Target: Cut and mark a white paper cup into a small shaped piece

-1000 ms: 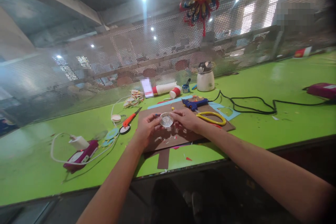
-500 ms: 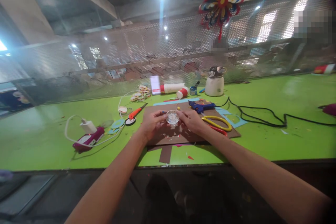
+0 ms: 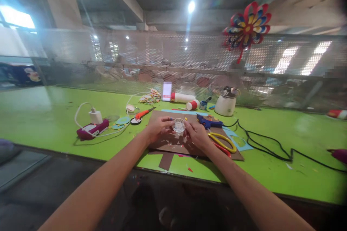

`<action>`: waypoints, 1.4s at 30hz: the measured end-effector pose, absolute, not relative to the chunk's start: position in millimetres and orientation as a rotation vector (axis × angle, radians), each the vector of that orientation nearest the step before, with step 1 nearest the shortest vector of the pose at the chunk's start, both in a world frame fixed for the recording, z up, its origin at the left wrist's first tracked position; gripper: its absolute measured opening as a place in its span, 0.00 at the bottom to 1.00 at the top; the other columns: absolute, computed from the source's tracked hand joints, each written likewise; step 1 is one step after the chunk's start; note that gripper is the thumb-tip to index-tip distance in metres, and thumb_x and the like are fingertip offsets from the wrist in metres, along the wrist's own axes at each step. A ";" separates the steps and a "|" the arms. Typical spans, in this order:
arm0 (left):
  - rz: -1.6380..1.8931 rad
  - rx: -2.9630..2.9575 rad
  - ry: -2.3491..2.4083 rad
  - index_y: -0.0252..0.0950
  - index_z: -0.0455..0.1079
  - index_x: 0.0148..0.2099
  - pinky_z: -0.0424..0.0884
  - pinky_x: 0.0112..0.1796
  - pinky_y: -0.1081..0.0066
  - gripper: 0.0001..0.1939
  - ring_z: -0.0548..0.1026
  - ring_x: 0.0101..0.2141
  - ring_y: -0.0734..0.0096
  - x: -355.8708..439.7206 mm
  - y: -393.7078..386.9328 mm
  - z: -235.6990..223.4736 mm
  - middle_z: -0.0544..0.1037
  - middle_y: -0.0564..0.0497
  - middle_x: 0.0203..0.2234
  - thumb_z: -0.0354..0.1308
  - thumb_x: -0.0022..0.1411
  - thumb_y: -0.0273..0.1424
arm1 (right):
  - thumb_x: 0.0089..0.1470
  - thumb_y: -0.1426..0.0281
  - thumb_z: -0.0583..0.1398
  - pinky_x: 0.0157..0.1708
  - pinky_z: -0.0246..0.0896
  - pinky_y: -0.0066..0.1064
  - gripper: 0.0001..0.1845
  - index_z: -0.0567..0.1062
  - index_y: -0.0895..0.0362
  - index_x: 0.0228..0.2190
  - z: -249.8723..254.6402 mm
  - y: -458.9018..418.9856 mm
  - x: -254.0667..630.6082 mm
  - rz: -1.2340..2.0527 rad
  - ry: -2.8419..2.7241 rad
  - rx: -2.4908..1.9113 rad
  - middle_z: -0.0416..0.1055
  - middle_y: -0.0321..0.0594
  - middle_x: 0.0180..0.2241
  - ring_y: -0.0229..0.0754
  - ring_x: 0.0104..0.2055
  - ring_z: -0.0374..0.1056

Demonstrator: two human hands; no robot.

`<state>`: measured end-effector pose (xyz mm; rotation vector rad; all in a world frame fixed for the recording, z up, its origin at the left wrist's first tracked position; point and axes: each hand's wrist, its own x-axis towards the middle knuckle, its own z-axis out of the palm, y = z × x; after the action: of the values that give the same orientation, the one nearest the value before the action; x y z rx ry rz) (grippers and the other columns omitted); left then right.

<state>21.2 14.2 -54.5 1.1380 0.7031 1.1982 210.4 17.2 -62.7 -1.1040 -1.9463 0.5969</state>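
Note:
My left hand (image 3: 157,128) and my right hand (image 3: 197,133) together pinch a small white patterned disc (image 3: 179,125) by its edges, just above a brown card sheet (image 3: 189,144) on the green table (image 3: 271,155). Both hands have their fingers closed on the disc's rim. Small paper scraps lie on the brown sheet under the hands. A blue glue gun (image 3: 207,122) and yellow-handled scissors (image 3: 222,141) lie just right of my right hand.
An orange utility knife (image 3: 142,114), teal paper circles (image 3: 121,120) and a maroon device with a white charger (image 3: 92,126) lie to the left. A white pot (image 3: 226,103), a red cup (image 3: 192,105) and a black cable (image 3: 268,140) sit behind and right. A paper pinwheel (image 3: 248,25) hangs above.
The head view has swung left and tilted, so everything sits further right in frame. Both hands keep hold of the white disc over the brown sheet.

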 end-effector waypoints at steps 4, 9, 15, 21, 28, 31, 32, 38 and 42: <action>1.219 1.133 0.699 0.34 0.74 0.32 0.76 0.29 0.71 0.10 0.76 0.25 0.71 19.7 15.6 -55.0 0.79 0.46 0.28 0.70 0.47 0.28 | 0.63 0.63 0.58 0.37 0.71 0.36 0.13 0.74 0.58 0.43 -63.1 16.5 210.2 0.597 -1.968 -1.089 0.74 0.40 0.41 0.40 0.37 0.73; 1.236 1.136 0.710 0.33 0.75 0.31 0.76 0.31 0.69 0.08 0.77 0.28 0.68 18.1 18.6 -54.7 0.80 0.43 0.30 0.70 0.48 0.28 | 0.64 0.63 0.57 0.35 0.71 0.35 0.12 0.75 0.58 0.41 -62.8 16.3 210.4 0.601 -1.985 -1.088 0.75 0.39 0.39 0.38 0.35 0.72; 1.205 1.152 0.732 0.33 0.75 0.32 0.77 0.30 0.69 0.09 0.77 0.26 0.70 18.1 15.3 -50.5 0.79 0.45 0.29 0.70 0.49 0.29 | 0.64 0.63 0.57 0.35 0.71 0.35 0.12 0.75 0.58 0.41 -61.4 15.3 211.0 0.587 -2.001 -1.099 0.75 0.39 0.38 0.38 0.34 0.72; 1.179 1.146 0.762 0.32 0.75 0.33 0.75 0.27 0.74 0.09 0.76 0.25 0.72 18.3 14.0 -49.8 0.79 0.45 0.28 0.69 0.49 0.29 | 0.64 0.63 0.57 0.37 0.71 0.36 0.12 0.74 0.58 0.42 -60.5 13.5 210.4 0.585 -2.020 -1.113 0.75 0.40 0.40 0.39 0.36 0.73; 1.117 1.144 0.788 0.31 0.74 0.34 0.74 0.27 0.75 0.10 0.75 0.24 0.73 17.6 13.2 -50.8 0.78 0.46 0.26 0.68 0.51 0.30 | 0.64 0.63 0.57 0.37 0.71 0.36 0.12 0.74 0.58 0.43 -60.3 12.3 209.2 0.586 -2.025 -1.112 0.75 0.40 0.41 0.39 0.36 0.73; 1.114 1.137 0.792 0.31 0.73 0.35 0.75 0.29 0.76 0.10 0.76 0.26 0.74 17.1 13.9 -51.3 0.78 0.47 0.28 0.68 0.52 0.30 | 0.63 0.63 0.58 0.37 0.71 0.36 0.12 0.74 0.58 0.43 -61.0 12.6 209.4 0.586 -2.026 -1.107 0.74 0.40 0.41 0.39 0.36 0.73; 1.116 1.134 0.793 0.31 0.73 0.36 0.75 0.30 0.75 0.10 0.76 0.27 0.74 16.9 14.5 -51.6 0.78 0.48 0.28 0.68 0.52 0.29 | 0.63 0.63 0.58 0.37 0.71 0.36 0.12 0.74 0.58 0.43 -61.3 12.7 209.6 0.589 -2.027 -1.106 0.74 0.40 0.41 0.39 0.37 0.73; 1.117 1.135 0.795 0.33 0.73 0.37 0.74 0.30 0.74 0.09 0.75 0.28 0.73 15.4 18.2 -54.0 0.78 0.48 0.30 0.67 0.53 0.30 | 0.63 0.63 0.58 0.38 0.71 0.37 0.13 0.74 0.58 0.44 -64.3 15.2 210.1 0.612 -2.018 -1.116 0.74 0.41 0.42 0.40 0.38 0.73; 1.119 1.139 0.802 0.33 0.74 0.37 0.74 0.31 0.74 0.10 0.76 0.29 0.72 15.0 18.0 -54.9 0.78 0.47 0.32 0.67 0.53 0.31 | 0.63 0.63 0.57 0.39 0.71 0.37 0.13 0.74 0.58 0.44 -65.6 17.0 209.7 0.632 -2.011 -1.117 0.74 0.41 0.43 0.40 0.38 0.73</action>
<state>15.0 18.0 -54.9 1.1388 0.8017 1.1186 209.7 17.0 -65.6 -1.1174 -2.0106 0.6319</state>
